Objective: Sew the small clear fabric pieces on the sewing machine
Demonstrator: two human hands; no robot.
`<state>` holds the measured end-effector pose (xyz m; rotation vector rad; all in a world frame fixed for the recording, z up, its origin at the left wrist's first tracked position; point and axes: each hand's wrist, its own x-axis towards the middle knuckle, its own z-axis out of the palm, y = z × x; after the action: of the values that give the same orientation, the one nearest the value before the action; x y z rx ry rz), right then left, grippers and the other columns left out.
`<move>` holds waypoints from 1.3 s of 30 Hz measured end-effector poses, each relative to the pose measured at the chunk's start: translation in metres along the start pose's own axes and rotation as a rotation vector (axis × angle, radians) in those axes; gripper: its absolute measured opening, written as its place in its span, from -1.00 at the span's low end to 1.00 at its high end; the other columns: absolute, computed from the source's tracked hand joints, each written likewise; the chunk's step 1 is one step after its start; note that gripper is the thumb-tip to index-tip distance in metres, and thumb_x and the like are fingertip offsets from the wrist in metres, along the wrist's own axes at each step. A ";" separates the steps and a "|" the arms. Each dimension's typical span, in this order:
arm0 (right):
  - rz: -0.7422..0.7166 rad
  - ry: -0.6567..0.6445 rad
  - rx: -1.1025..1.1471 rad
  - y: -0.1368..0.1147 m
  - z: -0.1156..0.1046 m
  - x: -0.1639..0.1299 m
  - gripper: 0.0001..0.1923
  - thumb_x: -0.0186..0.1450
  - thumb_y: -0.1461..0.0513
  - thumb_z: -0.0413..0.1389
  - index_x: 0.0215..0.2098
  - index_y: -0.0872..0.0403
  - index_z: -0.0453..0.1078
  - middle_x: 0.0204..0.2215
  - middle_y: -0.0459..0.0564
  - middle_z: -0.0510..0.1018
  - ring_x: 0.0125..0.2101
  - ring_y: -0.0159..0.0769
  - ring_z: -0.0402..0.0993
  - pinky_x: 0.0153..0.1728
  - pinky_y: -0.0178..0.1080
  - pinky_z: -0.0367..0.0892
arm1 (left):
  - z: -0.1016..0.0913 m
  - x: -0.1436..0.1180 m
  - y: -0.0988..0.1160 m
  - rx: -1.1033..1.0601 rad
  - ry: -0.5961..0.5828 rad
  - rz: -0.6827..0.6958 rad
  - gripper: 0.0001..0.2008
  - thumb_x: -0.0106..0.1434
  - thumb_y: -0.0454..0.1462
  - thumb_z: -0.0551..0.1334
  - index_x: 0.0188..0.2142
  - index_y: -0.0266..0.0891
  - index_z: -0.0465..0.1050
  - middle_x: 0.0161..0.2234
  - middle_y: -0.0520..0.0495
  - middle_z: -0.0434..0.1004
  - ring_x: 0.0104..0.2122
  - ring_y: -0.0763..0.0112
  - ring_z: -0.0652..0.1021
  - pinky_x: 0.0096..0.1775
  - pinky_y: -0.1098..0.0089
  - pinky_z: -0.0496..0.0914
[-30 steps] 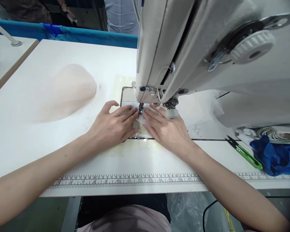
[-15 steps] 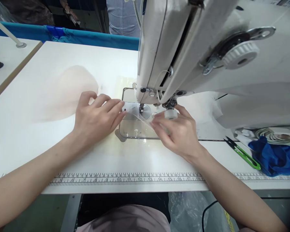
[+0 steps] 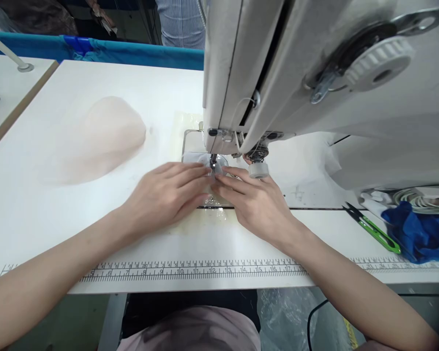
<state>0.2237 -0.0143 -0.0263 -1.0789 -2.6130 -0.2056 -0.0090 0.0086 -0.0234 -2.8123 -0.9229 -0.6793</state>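
Two hands lie flat on one white table (image 3: 95, 78) in front of one big sewing machine (image 3: 314, 87). The left hand (image 3: 164, 195) has its fingers stretched out and pressed down, palm to the table, and its fingertips (image 3: 199, 170) sit just beside the needle (image 3: 212, 163). The right hand (image 3: 258, 202) lies the same way, with its fingers long and flat and pointing at the needle from the other side. The two hands almost meet at the tips. Under those tips is one small see-through piece (image 3: 214, 187), thin and shiny, lying on the metal plate (image 3: 192, 144) right below the needle; it is hard to see its edges. Neither hand is closed around anything; both only press down. Left of the hands, well apart from them, lies one pale pink cloth (image 3: 102, 134), soft and puffy. Along the near edge of the table runs one ruler strip (image 3: 190, 269) with black numbers. To the right lies one pair of green snips (image 3: 373, 227), and just beside it one blue cloth (image 3: 420, 236) in a heap. Behind the table one person in a striped shirt (image 3: 181, 22) stands.
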 end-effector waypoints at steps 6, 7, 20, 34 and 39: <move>0.017 0.064 -0.015 0.002 0.005 0.000 -0.58 0.28 0.51 -0.10 -0.15 0.11 0.53 -0.09 -0.07 0.64 -0.05 -0.21 0.51 0.32 0.01 0.10 | 0.020 0.003 0.003 -0.009 -0.068 -0.023 -0.64 0.42 -0.12 0.10 0.03 -0.26 0.49 -0.08 -0.22 0.57 -0.07 0.13 0.56 -0.07 0.14 0.48; 0.030 0.054 -0.012 0.003 0.007 0.000 -0.58 0.26 0.52 -0.10 -0.14 0.11 0.52 -0.08 -0.05 0.64 -0.03 -0.21 0.50 0.31 0.01 0.11 | 0.021 0.003 0.002 -0.006 -0.073 -0.017 -0.63 0.41 -0.11 0.11 0.03 -0.27 0.49 -0.09 -0.22 0.57 -0.08 0.11 0.56 -0.06 0.12 0.47; 0.061 -0.035 -0.089 0.005 0.016 0.002 -0.56 0.25 0.49 -0.07 0.05 0.21 0.38 0.04 0.13 0.56 0.16 -0.11 0.36 0.21 0.06 0.20 | 0.020 0.001 0.008 0.115 -0.101 0.012 -0.53 0.43 -0.04 0.06 0.14 -0.30 0.40 0.10 -0.23 0.50 0.14 0.14 0.48 0.21 0.02 0.32; 0.076 -0.013 -0.135 0.004 0.016 0.004 -0.66 0.35 0.41 -0.06 0.03 0.20 0.41 -0.01 0.13 0.60 0.11 -0.11 0.41 0.17 0.04 0.22 | 0.019 0.002 0.010 0.136 -0.110 0.006 -0.52 0.45 -0.04 0.01 0.13 -0.33 0.41 0.08 -0.26 0.51 0.11 0.11 0.51 0.22 -0.03 0.28; 0.089 0.028 -0.127 0.003 0.014 0.006 -0.67 0.36 0.41 -0.05 0.04 0.20 0.40 -0.01 0.13 0.60 0.02 -0.15 0.48 0.14 -0.01 0.26 | 0.020 0.000 0.009 0.115 -0.100 -0.010 -0.55 0.44 -0.06 0.05 0.13 -0.30 0.41 0.10 -0.25 0.49 0.13 0.12 0.49 0.22 -0.05 0.29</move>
<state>0.2187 -0.0044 -0.0377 -1.2223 -2.5502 -0.3684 0.0040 0.0062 -0.0403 -2.7626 -0.9601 -0.4739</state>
